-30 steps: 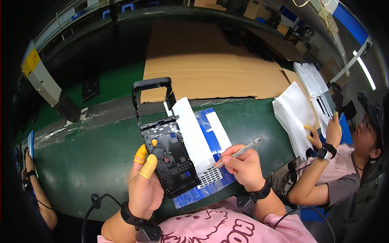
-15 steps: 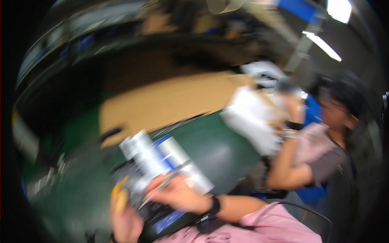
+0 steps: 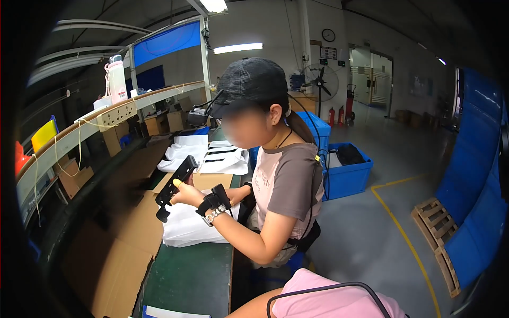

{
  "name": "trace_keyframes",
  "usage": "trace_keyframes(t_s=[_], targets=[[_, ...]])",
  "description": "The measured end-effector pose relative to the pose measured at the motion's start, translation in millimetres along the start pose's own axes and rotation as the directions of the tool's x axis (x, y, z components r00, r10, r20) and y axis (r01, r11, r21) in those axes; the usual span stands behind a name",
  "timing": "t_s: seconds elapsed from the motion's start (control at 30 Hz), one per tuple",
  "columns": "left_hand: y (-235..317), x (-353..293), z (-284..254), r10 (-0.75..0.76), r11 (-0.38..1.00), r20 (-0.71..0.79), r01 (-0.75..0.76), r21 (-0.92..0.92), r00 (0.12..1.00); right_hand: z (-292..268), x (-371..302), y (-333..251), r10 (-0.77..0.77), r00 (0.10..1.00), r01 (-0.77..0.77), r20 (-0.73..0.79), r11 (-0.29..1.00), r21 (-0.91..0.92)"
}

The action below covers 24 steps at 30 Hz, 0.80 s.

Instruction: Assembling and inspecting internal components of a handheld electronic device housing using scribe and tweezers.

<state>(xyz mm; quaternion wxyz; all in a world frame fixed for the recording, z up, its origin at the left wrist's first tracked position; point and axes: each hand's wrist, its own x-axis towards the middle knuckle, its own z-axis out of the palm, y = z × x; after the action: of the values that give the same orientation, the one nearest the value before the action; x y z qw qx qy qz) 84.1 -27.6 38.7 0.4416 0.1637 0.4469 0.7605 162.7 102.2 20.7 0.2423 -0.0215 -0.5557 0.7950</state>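
Tube light (image 3: 238, 48) and ceiling lamp (image 3: 214, 5) were blown out white; left-side cardboard (image 3: 124, 265) sat partly in shadow. Fisheye bent the shelf rail (image 3: 175, 91), corners vignetted black. Centre looked mostly sharp.

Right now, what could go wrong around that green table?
Maybe three things. The black part in the co-worker's hand is held up off the green table, so it could drop if that grip slips. The white bottle stands up on a narrow rail, so a bump might topple it. And the black cable looping near the wearer's pink clothing could snag.
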Motion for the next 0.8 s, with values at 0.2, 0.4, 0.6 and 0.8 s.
trace_keyframes(t_s=[0.2,0.4,0.6,0.8], targets=[[-11,13,-33,-0.069,0.973,-0.06,0.054,-0.225,0.996,-3,3,-13,0.082,0.996,-0.08,-0.032,0.996,0.049],[-21,10,-56,0.119,0.991,0.004,-0.118,-0.067,0.993,9,-1,-24,0.129,0.991,-0.128,-0.023,0.99,0.052],[-9,5,-24,0.176,0.984,-0.091,-0.178,-0.017,0.98,-3,8,0,0.159,0.987,-0.157,-0.019,0.985,0.076],[-17,21,-34,0.136,0.913,0.048,-0.106,-0.394,0.99,-5,30,23,0.213,0.963,-0.241,0.165,0.955,0.174]])
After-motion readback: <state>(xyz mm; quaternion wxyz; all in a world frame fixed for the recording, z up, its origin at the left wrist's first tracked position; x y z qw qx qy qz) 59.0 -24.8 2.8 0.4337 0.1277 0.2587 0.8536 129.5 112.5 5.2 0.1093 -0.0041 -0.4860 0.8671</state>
